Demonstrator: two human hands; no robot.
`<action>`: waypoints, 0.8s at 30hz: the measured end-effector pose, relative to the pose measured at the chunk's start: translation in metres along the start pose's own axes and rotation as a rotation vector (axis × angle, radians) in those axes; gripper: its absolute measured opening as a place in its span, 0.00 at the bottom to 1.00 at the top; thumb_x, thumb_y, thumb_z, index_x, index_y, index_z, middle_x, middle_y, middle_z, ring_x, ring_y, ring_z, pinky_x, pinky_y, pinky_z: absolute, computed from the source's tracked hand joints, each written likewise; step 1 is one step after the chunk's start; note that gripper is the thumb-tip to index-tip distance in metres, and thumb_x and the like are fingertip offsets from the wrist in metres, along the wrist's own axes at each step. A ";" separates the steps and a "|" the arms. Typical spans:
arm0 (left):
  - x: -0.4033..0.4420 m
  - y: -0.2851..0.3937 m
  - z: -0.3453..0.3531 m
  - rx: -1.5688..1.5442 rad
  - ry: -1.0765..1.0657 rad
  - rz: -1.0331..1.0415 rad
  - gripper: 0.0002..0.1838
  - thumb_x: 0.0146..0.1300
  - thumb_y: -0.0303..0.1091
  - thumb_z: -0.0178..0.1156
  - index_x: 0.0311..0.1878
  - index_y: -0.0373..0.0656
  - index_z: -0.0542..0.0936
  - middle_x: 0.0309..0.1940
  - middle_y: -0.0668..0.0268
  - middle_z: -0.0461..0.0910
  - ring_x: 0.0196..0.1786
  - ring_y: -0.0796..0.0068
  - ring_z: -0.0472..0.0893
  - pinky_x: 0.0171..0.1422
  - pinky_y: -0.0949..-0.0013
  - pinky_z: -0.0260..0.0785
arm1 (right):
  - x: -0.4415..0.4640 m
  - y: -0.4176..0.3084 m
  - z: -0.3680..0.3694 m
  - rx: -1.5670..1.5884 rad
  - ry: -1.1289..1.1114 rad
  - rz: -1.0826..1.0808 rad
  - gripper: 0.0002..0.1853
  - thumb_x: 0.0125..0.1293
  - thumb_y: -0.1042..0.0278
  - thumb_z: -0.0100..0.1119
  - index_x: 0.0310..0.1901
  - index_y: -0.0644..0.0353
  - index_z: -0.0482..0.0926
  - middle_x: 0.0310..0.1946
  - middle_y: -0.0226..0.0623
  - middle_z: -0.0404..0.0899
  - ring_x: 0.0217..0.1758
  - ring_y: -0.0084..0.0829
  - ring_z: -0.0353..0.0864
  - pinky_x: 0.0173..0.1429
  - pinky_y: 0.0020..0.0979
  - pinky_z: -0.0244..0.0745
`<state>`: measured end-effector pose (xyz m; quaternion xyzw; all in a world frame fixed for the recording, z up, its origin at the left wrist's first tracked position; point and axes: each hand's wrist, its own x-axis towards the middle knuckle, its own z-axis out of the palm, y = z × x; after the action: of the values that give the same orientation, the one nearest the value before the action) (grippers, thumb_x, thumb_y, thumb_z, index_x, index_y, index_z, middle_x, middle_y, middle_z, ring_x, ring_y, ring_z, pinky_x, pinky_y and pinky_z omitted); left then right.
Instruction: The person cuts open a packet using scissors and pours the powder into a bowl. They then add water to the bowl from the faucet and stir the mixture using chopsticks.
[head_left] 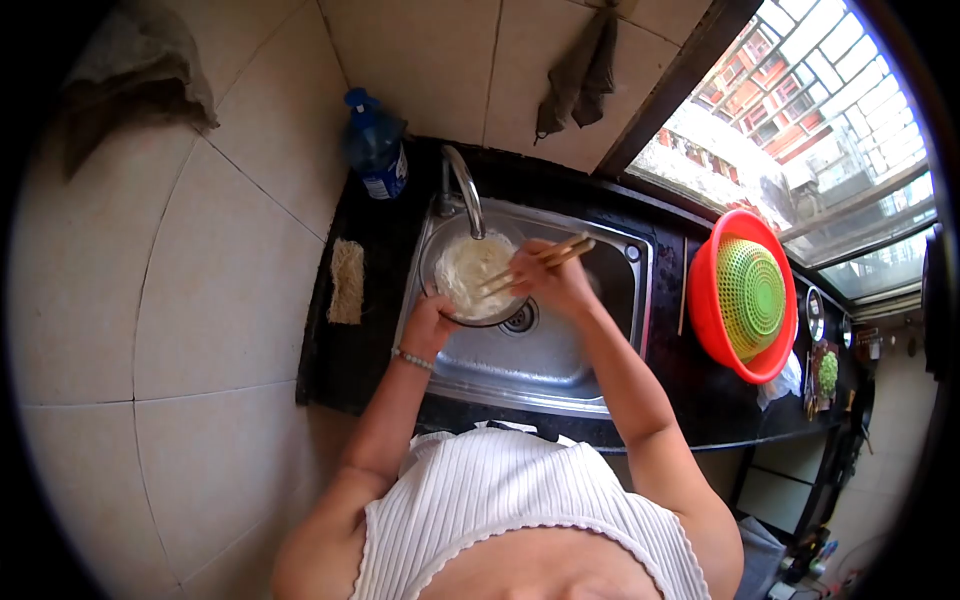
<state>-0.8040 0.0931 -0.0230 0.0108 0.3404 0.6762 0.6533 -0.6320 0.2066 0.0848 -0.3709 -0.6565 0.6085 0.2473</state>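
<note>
A clear bowl [430,262] with white flour-like stuff [468,268] in it is held over the left part of the steel sink [500,365], under the faucet [466,190]. My left hand [432,322] grips the bowl's near-left rim; a beaded bracelet circles that wrist. Wooden chopsticks [568,250] are in my right hand [548,278], whose fingers are wrapped round them. Their tips reach down into the white stuff. Whether the faucet is running I cannot make out.
A loofah-like scrubber [347,282] lies left of the sink, with a blue jug [375,150] behind it. To the right, a red basin [706,300] holds a green strainer [750,295]. A thin stick [683,288] lies between sink and basin. A cloth [585,75] hangs on the wall.
</note>
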 end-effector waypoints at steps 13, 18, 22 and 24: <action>0.000 0.012 0.009 0.079 -0.010 -0.039 0.38 0.42 0.17 0.43 0.64 0.40 0.62 0.58 0.55 0.69 0.60 0.56 0.71 0.58 0.54 0.72 | 0.014 0.011 0.005 -0.048 -0.060 -0.243 0.10 0.68 0.70 0.49 0.32 0.66 0.75 0.25 0.38 0.80 0.23 0.24 0.81 0.25 0.22 0.76; -0.004 0.013 0.012 0.031 0.019 -0.024 0.33 0.43 0.17 0.44 0.60 0.34 0.67 0.52 0.53 0.74 0.54 0.55 0.77 0.50 0.55 0.78 | 0.017 -0.003 -0.013 -0.114 0.088 -0.067 0.10 0.68 0.68 0.50 0.34 0.65 0.76 0.25 0.36 0.79 0.25 0.23 0.80 0.30 0.23 0.77; 0.000 0.008 0.010 -0.017 -0.008 -0.015 0.32 0.43 0.17 0.45 0.59 0.33 0.67 0.50 0.52 0.75 0.51 0.53 0.78 0.49 0.54 0.78 | 0.013 -0.005 -0.004 -0.055 -0.067 -0.028 0.10 0.68 0.68 0.49 0.35 0.65 0.75 0.25 0.35 0.78 0.26 0.24 0.81 0.30 0.23 0.77; -0.012 0.012 0.018 -0.015 -0.021 0.021 0.32 0.43 0.17 0.45 0.59 0.33 0.68 0.50 0.52 0.75 0.51 0.54 0.79 0.49 0.54 0.78 | 0.017 -0.012 -0.024 -0.170 0.043 0.104 0.09 0.68 0.67 0.50 0.36 0.65 0.75 0.27 0.35 0.79 0.29 0.25 0.82 0.33 0.24 0.78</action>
<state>-0.8043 0.0917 0.0012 0.0165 0.3286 0.6853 0.6497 -0.6257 0.2355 0.0978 -0.4371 -0.6801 0.5545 0.1973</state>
